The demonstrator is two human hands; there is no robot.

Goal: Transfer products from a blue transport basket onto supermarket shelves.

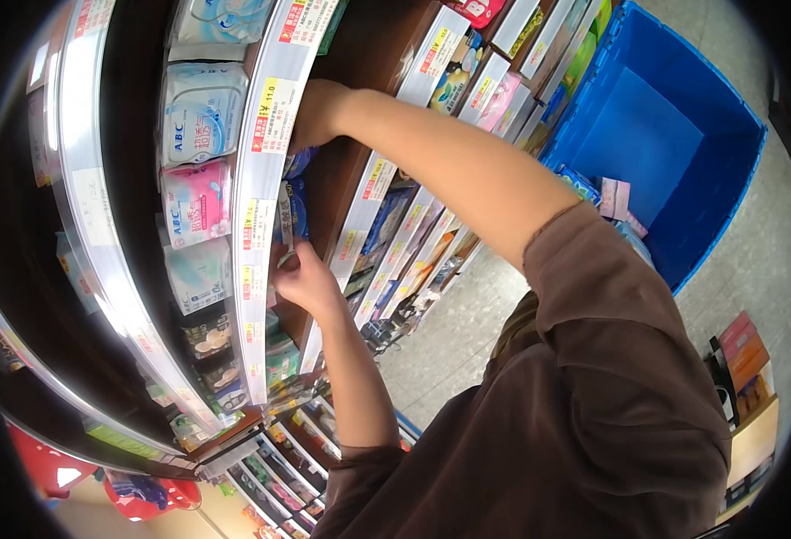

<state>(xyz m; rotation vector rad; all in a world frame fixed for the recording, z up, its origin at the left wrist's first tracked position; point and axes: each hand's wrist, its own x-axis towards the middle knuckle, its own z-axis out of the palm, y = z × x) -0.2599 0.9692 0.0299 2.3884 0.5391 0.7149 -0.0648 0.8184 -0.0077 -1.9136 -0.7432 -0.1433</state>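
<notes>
My left hand [306, 281] is at the shelf front. Its thumb and curled fingers close around the near end of a dark blue plastic pack [293, 207] that bears writing; the fingertips are partly hidden. Farther along the same shelf, my right hand [316, 113] reaches in behind the shelf's price-label strip [270, 118]. Its fingers are out of sight, so what they hold cannot be told. On the shelf above stand a white-and-blue ABC sanitary pad pack [203, 114], a pink ABC pack [196, 203] and a pale green pack [198, 275].
A blue plastic crate [665, 128] stands on the grey floor [462, 337] to my right, with a few small packs [614, 199] along its near side. Lower shelves with label strips [376, 176] run below my arms. A wooden stand [754, 431] is behind me.
</notes>
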